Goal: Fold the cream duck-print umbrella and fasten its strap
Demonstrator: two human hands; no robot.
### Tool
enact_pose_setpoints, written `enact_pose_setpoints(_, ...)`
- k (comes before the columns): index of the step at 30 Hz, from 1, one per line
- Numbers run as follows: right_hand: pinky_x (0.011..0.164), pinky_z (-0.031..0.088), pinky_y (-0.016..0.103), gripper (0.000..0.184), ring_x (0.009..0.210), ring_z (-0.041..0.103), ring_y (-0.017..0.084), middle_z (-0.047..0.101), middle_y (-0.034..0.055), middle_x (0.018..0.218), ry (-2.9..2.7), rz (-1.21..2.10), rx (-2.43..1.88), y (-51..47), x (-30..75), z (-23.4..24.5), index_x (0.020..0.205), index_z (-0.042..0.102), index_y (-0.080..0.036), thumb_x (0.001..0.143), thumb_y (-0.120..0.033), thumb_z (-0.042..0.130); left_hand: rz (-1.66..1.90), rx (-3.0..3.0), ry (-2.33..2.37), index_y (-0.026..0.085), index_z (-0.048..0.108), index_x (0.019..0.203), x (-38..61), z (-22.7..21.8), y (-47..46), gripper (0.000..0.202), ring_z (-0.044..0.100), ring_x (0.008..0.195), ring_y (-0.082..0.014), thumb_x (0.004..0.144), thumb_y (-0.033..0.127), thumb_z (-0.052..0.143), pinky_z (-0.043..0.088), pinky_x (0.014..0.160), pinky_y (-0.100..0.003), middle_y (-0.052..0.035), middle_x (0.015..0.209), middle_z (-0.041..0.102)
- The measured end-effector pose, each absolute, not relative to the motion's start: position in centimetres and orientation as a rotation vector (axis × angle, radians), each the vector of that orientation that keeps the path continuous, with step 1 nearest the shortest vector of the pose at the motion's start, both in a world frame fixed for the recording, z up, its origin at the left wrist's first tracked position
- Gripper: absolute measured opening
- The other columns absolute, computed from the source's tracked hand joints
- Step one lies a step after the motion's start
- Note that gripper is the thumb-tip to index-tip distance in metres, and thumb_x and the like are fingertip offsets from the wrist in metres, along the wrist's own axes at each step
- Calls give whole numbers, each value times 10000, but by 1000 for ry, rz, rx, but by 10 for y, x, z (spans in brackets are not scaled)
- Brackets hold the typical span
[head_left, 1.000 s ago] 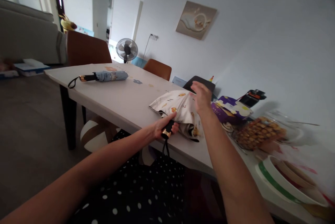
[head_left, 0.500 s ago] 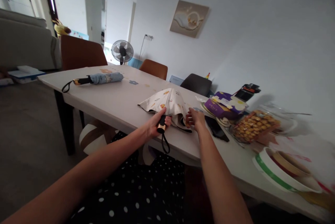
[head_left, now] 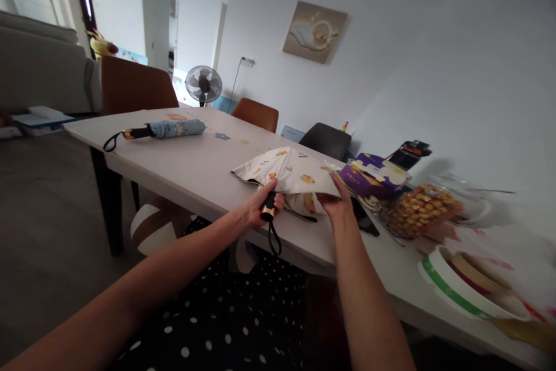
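Observation:
A cream umbrella [head_left: 282,168] with small orange and dark prints lies loosely folded on the table, its canopy partly spread away from me. My left hand [head_left: 264,202] is wrapped around its black handle, which has a gold-coloured end and a black wrist strap [head_left: 274,238] hanging past the table edge. At the canopy's right edge, my right hand [head_left: 337,194] pinches the fabric and holds that panel out to the right. Part of the canopy's underside shows below the raised panel. Farther left lies a folded blue umbrella [head_left: 177,129] with a black and gold handle.
On the right of the white table [head_left: 191,157] are a dark phone [head_left: 365,219], a purple box [head_left: 369,177], a clear container of round brown snacks [head_left: 423,209] and tape rolls [head_left: 460,284]. Chairs [head_left: 255,114] stand along the far side; a fan [head_left: 203,84] is behind.
My right hand has moved slightly right and up, taking hold of the canopy edge. That panel is now pulled outward and spread wider. My left hand stays on the handle.

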State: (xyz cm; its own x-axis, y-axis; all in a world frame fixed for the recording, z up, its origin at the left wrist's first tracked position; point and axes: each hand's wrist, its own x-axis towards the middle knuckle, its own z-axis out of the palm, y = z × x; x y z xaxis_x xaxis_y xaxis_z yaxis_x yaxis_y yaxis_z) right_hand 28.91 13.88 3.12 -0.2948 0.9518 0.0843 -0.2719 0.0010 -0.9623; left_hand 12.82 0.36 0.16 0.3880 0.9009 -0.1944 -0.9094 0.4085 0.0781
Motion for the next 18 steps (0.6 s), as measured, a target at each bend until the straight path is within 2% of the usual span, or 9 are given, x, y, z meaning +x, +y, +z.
enact_pose_setpoints(3, 589, 553, 238, 150, 688, 659, 141, 684, -11, 756, -1079, 1649, -740, 136, 289, 36, 836, 606, -203, 730, -304, 638, 1130, -24, 213, 153, 404, 730, 128, 1, 4, 296, 387, 390, -45, 881, 402, 453, 372, 334, -131, 45, 526, 385)
enact_pose_setpoints(6, 467, 547, 276, 168, 585, 653, 169, 685, 7, 731, -952, 1807, -836, 136, 287, 35, 868, 615, -190, 737, -293, 639, 1135, -24, 198, 150, 406, 731, 128, 0, 4, 293, 394, 390, -44, 885, 396, 446, 378, 341, -129, 44, 521, 389)
enact_pose_setpoints(10, 331, 482, 186, 152, 443, 599, 122, 663, -11, 641, -929, 1756, -943, 138, 286, 33, 832, 610, -171, 694, -147, 669, 1135, -36, 209, 144, 419, 737, 128, 0, 4, 297, 406, 390, -46, 884, 401, 447, 384, 344, -131, 41, 523, 397)
enact_pose_setpoints(14, 386, 516, 143, 59, 432, 579, 78, 634, -49, 596, -881, 1675, -904, 138, 285, 40, 793, 589, -183, 751, -149, 612, 1125, -22, 224, 142, 434, 741, 129, -1, 7, 305, 419, 399, -49, 864, 419, 475, 380, 337, -130, 40, 528, 403)
enact_pose_setpoints(18, 493, 559, 177, 69, 505, 607, 85, 641, -43, 637, -912, 1651, -793, 131, 270, 62, 765, 575, -181, 768, -113, 563, 1113, -3, 241, 135, 448, 748, 129, -1, 7, 308, 418, 396, -47, 866, 418, 472, 369, 338, -122, 43, 523, 399)
